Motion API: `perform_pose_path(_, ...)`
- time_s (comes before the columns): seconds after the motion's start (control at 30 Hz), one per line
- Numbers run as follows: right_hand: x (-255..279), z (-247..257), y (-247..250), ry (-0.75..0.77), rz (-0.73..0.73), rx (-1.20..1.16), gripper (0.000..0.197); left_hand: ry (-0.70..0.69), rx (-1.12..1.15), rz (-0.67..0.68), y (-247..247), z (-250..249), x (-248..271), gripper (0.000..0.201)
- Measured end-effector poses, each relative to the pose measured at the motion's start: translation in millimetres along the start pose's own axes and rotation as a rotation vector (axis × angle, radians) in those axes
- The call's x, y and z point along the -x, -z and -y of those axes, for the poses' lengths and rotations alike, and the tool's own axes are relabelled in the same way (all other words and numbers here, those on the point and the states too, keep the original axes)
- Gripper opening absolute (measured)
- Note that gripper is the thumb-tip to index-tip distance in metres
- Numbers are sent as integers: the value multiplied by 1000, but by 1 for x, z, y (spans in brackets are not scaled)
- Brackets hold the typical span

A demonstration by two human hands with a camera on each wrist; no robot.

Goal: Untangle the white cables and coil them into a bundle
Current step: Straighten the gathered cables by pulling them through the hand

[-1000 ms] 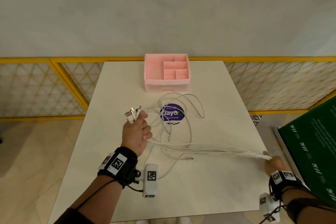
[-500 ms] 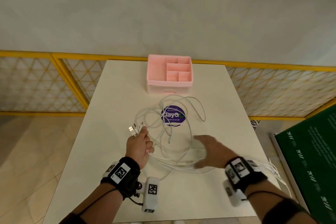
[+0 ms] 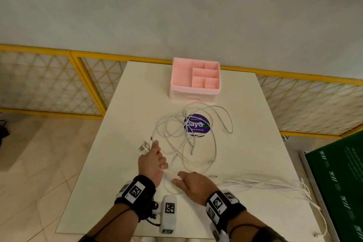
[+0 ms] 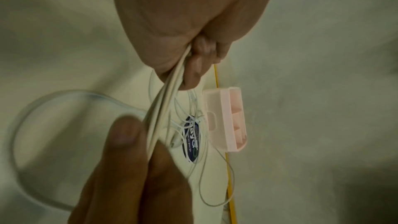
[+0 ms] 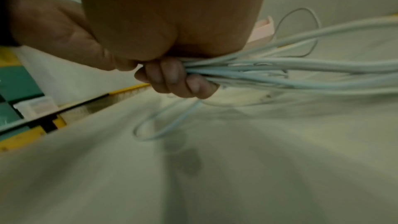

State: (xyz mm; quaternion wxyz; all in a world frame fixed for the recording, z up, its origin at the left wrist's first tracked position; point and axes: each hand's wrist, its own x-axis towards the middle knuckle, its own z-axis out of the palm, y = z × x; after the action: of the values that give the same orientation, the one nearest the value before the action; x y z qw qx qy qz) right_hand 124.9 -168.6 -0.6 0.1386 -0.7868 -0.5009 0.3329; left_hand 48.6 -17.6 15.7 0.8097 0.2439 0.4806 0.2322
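Left grip: the left hand (image 3: 152, 161) is clenching a bunch of white cables (image 3: 198, 139) in its fist, their plug ends (image 3: 144, 146) sticking out past the thumb.
Right grip: the right hand (image 3: 193, 182) is closing its curled fingers (image 5: 172, 76) round the same strands just beside the left fist.
Cables: loose loops are lying across the table (image 3: 125, 163) and over a purple sticker (image 3: 197, 125); other strands are trailing off the table's right edge.
Doing it well: probably the right hand should be sliding along the strands with light tension, so snags ease out rather than tighten.
Head view only: it is showing the pink organiser (image 3: 195, 79) beyond the loops.
Wrist views only: they are showing the fingers wrapped round the strands, hidden from above.
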Motion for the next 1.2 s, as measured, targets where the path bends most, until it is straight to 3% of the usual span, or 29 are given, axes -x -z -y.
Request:
perform_pose_path(0.1, 14, -21, -1, -83, 77, 13, 54, -38, -61, -32, 9, 0, -3, 38)
perform_pose_path(0.2, 24, -37, 8, -138, -91, -138, 76, -14, -84, -36, 13, 4, -4, 37)
perform_pose_path(0.27, 15, -47, 14, -157, -298, -171, 62, 4, -92, -35, 10, 6, -4, 36)
perform_pose_path(0.33, 0, -49, 20, -221, -427, -108, 26, 11, -93, -29, 7, 6, -3, 34)
perform_pose_path(0.37, -8, -48, 23, -254, -417, -74, 19, 10, -91, -22, 5, 5, -2, 33)
perform_pose_path(0.47, -27, -46, 25, -323, -244, -61, 36, 1, -79, 3, -2, 2, 2, 30)
perform_pose_path(0.53, -34, -43, 25, -332, -221, -74, 30, -10, -67, 15, -6, -2, 5, 30)
perform_pose_path(0.6, -37, -37, 33, -338, -359, -171, 25, -23, -59, 33, -10, -6, 9, 30)
perform_pose_path(0.7, -40, -27, 61, -304, -640, -385, 36, -58, -69, 78, -14, -12, 12, 29)
perform_pose_path(0.8, -39, -11, 101, -199, -862, -495, 19, -85, -66, 130, -19, -15, 13, 29)
perform_pose_path(0.87, -39, 6, 124, -98, -934, -568, 18, -104, -57, 156, -23, -18, 15, 29)
perform_pose_path(1.0, -30, 40, 136, 100, -859, -714, 22, -154, -50, 226, -32, -24, 21, 28)
perform_pose_path(1.2, -25, 54, 102, 197, -627, -659, 13, -207, -24, 301, -41, -32, 24, 21)
